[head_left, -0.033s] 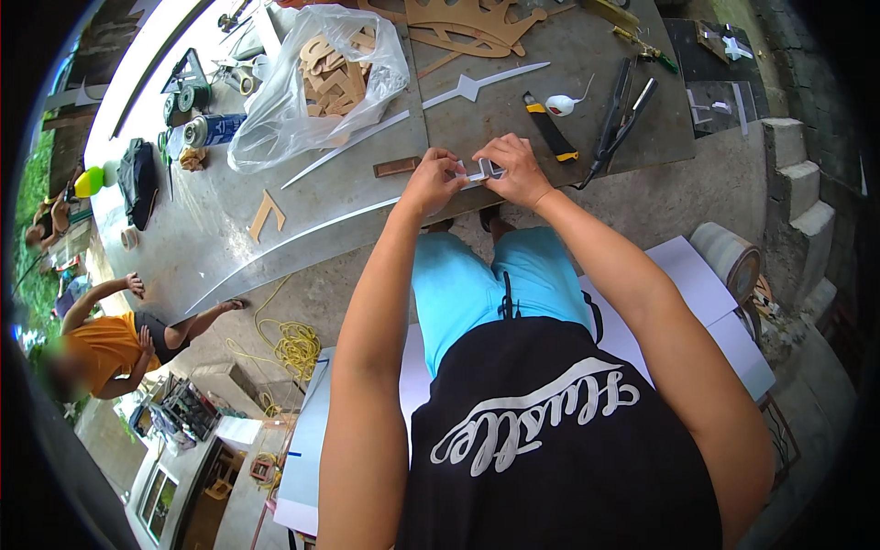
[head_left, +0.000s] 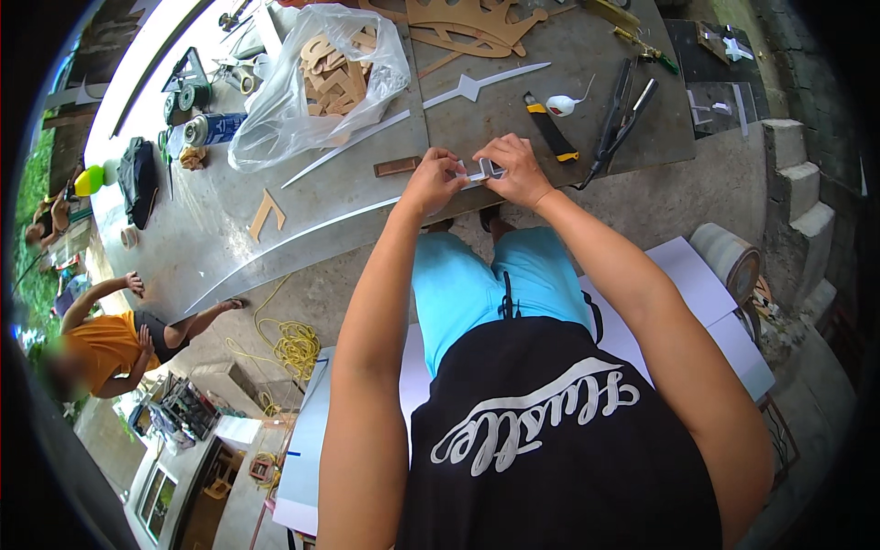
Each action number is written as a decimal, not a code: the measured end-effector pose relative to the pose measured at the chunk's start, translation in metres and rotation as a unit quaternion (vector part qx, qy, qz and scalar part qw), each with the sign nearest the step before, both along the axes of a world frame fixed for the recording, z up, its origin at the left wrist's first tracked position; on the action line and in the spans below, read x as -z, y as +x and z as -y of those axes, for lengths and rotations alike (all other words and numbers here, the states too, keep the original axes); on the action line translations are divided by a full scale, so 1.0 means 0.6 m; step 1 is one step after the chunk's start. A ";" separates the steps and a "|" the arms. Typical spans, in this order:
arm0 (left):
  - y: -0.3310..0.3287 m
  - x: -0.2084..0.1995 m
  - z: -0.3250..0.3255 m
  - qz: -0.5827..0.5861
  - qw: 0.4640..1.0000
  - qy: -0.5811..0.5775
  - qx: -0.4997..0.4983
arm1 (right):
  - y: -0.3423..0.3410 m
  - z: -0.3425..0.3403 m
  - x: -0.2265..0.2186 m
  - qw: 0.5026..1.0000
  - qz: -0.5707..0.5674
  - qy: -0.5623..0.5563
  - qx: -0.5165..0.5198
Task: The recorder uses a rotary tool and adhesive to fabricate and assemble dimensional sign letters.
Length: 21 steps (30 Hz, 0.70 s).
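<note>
At the near edge of the metal table (head_left: 339,183), my left hand (head_left: 434,181) pinches a long thin white strip (head_left: 302,240). The strip curves away to the left along the table. My right hand (head_left: 517,171) grips the same strip at its bent end, where small angled folds stand up between my fingers. Just beyond my left hand lies a small brown block (head_left: 397,167). A yellow and black utility knife (head_left: 551,126) rests beyond my right hand, beside a small white bottle (head_left: 561,104) with a thin spout. A flat iron (head_left: 621,119) lies further right.
A clear plastic bag (head_left: 266,128) holds several tan cut-out letters. Behind lie a tan crown cut-out (head_left: 477,23) and a long white pointed piece (head_left: 467,87). A spray can (head_left: 213,129) and scissors (head_left: 246,81) sit at left. Another person (head_left: 115,353) stands at left near a yellow cord (head_left: 295,348).
</note>
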<state>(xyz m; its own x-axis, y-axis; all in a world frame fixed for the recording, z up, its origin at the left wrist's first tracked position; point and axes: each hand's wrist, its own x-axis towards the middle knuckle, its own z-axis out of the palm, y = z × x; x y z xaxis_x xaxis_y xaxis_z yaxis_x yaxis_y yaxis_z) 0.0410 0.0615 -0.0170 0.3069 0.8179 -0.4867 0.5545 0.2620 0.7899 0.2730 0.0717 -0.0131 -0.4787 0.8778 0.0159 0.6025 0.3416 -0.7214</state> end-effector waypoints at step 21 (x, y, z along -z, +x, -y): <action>0.004 -0.008 0.000 -0.007 1.000 0.002 0.007 | 0.000 0.001 0.005 1.000 -0.008 0.005 -0.001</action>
<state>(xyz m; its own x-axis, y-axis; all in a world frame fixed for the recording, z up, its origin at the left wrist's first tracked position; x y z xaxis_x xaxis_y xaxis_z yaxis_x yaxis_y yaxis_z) 0.0432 0.0614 -0.0124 0.3114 0.8160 -0.4871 0.5687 0.2506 0.7834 0.2732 0.0710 -0.0162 -0.4802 0.8766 0.0315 0.5907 0.3497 -0.7271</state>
